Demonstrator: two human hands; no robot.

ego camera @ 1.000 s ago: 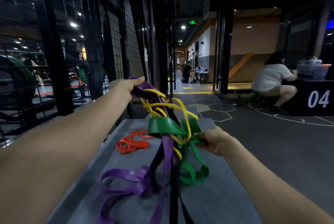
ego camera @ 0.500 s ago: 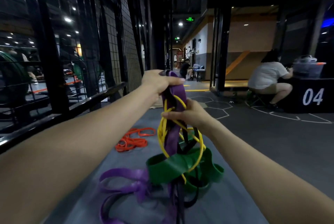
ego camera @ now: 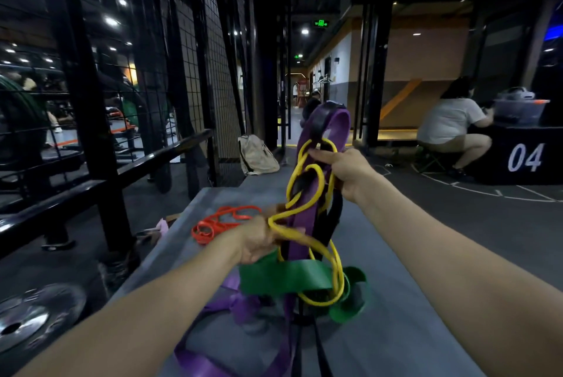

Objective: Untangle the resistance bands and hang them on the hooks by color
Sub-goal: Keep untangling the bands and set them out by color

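The right hand (ego camera: 344,171) is up high, fingers curled round the top of the knot, where the purple band (ego camera: 307,203) and the black band (ego camera: 323,120) loop over. The left hand (ego camera: 259,239) is lower down and pinches a loop of the thin yellow band (ego camera: 304,203), which looks like it is being pulled out sideways. That hand is a bit blurry.

The yellow band winds round the purple and black ones many times. Below, the wide green band (ego camera: 283,279) wraps round them all, just above the grey bench (ego camera: 411,315). More purple band lies loose on the bench.

The orange band (ego camera: 219,221) lies by itself on the bench, to the left, apart from the knot.

I think the job is just starting. Only the orange one is free. Four bands are tangled together. No hooks can be seen, and nothing is hung up yet.
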